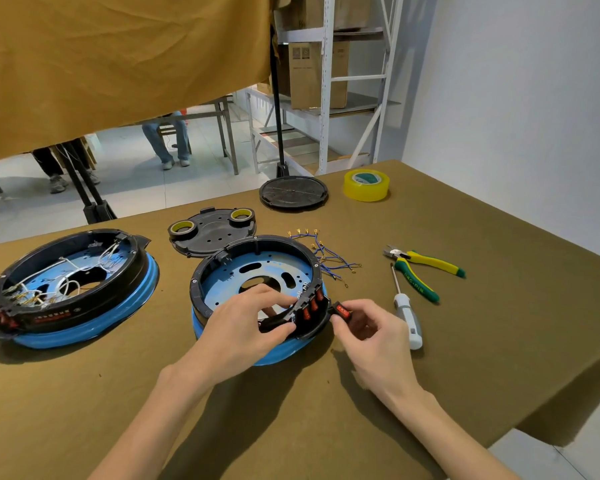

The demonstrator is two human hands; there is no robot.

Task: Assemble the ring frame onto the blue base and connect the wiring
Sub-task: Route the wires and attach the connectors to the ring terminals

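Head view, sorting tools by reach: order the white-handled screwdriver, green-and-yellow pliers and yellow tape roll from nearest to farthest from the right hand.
From the right hand:
1. White-handled screwdriver, just to its right on the cloth.
2. Green-and-yellow pliers, farther right and back.
3. Yellow tape roll, at the table's far edge.

I see yellow tape [366, 185], green pliers [421, 271] and a white screwdriver [407, 313] on the desk [482, 323].
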